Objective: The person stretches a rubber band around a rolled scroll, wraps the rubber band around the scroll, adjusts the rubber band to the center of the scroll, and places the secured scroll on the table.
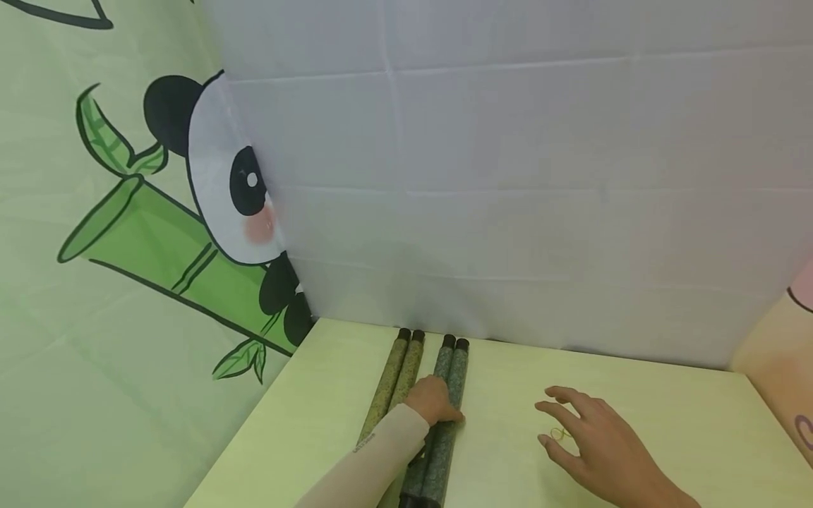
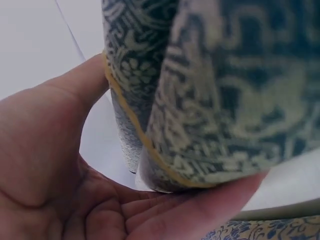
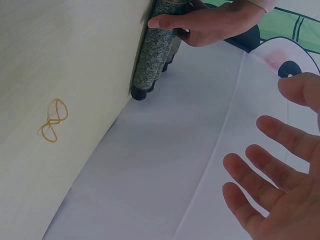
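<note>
My left hand [image 1: 432, 401] grips a pair of grey-green patterned scrolls [image 1: 440, 458], rolled up side by side with black end knobs. In the left wrist view, its thumb is on one side of the rolls [image 2: 192, 125] and its fingers on the other; a yellow rubber band [image 2: 134, 120] runs round both. To the right, my right hand [image 1: 600, 441] hovers with spread, slightly bent fingers and holds nothing. Near its fingertips in the head view, a loose rubber band [image 3: 52, 121], looped in a figure eight, lies on the table.
Two yellowish scrolls [image 1: 387, 384] with black ends lie left of the grey-green pair, partly behind my left sleeve [image 1: 371, 462]. The pale table [image 1: 298, 409] meets a white cloth backdrop [image 1: 508, 176] at the back. A panda-and-bamboo print [image 1: 159, 254] covers the left side.
</note>
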Motion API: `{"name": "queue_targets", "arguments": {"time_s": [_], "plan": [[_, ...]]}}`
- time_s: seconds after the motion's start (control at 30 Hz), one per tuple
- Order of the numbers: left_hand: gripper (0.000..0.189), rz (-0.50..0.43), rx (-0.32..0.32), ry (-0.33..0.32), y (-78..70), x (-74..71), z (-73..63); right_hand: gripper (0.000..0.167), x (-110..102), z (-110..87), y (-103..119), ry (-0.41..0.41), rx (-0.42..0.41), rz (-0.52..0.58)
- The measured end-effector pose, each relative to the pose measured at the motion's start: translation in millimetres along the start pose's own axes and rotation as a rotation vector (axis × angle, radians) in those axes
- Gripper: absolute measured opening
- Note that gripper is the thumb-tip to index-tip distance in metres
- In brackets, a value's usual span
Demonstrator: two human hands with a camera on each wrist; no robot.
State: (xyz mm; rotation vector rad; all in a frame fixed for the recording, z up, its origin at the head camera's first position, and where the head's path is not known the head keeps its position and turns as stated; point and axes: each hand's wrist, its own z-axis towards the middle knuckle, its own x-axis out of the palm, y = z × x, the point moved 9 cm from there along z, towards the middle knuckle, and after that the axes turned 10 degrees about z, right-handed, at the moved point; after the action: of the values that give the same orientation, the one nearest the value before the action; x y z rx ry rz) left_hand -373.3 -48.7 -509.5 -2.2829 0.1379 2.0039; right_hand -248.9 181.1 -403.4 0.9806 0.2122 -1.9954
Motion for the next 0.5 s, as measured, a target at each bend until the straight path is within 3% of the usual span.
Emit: {"name": "queue_targets", "arguments": {"time_s": [0.23,0.5], "plan": [[0.05,-0.004,-0.04,0.004,2.7,1.6,3.1,0.035,1.0,-2.4,-0.2,-0.002,-0.008,0.002],[0.056,0.061,-0.056,0.004,4.5,4.7,6.9,0.034,2.1,-1.8,-0.1,-0.001,-0.017,0.007]]}}
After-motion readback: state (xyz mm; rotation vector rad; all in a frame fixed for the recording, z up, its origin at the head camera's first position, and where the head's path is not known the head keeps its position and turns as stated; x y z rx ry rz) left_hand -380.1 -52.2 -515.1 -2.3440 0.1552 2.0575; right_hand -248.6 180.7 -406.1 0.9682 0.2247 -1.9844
